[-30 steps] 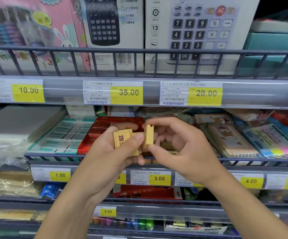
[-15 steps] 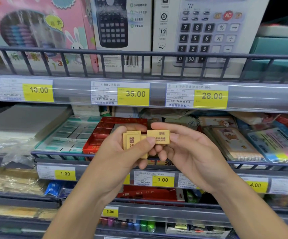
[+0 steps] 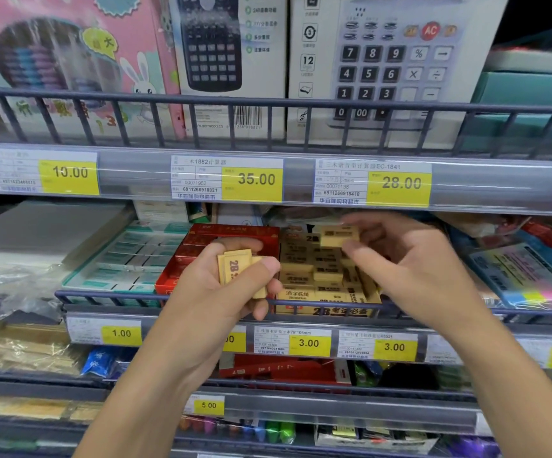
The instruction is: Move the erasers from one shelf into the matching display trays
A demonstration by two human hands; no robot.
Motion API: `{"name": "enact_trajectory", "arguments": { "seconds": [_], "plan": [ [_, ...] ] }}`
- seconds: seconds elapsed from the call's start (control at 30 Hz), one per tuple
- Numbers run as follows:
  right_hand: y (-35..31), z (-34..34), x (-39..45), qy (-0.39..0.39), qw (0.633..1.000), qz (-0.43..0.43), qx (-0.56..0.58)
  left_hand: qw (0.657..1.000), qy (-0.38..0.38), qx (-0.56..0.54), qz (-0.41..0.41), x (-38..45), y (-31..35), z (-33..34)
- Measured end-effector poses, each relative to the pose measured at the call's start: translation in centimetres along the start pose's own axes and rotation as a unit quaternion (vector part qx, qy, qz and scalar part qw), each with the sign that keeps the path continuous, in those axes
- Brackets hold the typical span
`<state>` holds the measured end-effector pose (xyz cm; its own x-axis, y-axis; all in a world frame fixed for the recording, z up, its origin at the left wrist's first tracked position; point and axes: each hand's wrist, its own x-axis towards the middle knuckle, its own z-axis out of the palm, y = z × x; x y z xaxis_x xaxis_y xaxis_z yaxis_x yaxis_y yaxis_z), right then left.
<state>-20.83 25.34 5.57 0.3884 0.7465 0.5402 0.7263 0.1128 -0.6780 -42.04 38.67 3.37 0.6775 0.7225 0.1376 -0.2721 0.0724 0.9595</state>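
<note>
Now both hands w/ yellow erasers [image 3: 237,269]

left hand [image 3: 235,279] gripping, right hand [image 3: 410,259] pinching

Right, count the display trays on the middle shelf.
3, side by side: the teal tray on the left, the red tray in the middle, the yellow tray on the right. More may be hidden behind.

Dim shop light, glare on price strip [image 3: 466,186], blurry edges, wide-angle bend
</note>
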Motion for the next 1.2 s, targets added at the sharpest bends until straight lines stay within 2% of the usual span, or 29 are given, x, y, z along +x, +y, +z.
{"name": "enact_trajectory", "arguments": {
  "seconds": [0.1,0.27,0.43,0.73,1.07,1.13,1.2],
  "plan": [
    [1.2,-1.5,0.7,0.017,0.993,0.046,-0.109,1.000,0.004,-0.007,0.005,0.1,-0.1,-0.3],
    [1.2,-0.8,0.5,-0.041,0.960,0.068,-0.270,1.000,-0.002,-0.010,0.007,0.2,-0.3,-0.4],
    [1.1,-0.1,0.5,-0.051,0.930,0.074,-0.355,1.000,-0.010,-0.009,0.005,0.3,-0.4,-0.3],
    [1.1,-0.5,0.6,-0.140,0.910,0.103,-0.376,1.000,-0.017,-0.011,0.006,0.5,-0.5,-0.5],
    [0.4,-0.3,0.7,-0.120,0.922,0.107,-0.352,0.999,-0.027,0.015,-0.008,0.3,-0.3,0.6],
    [-0.1,-0.4,0.1,-0.090,0.940,0.070,-0.320,0.999,-0.037,0.018,-0.011,0.1,-0.2,0.9],
    [-1.1,-0.1,-0.5,-0.070,0.975,0.019,-0.210,0.999,-0.047,0.021,-0.014,0.0,-0.2,1.2]
  ]
}}
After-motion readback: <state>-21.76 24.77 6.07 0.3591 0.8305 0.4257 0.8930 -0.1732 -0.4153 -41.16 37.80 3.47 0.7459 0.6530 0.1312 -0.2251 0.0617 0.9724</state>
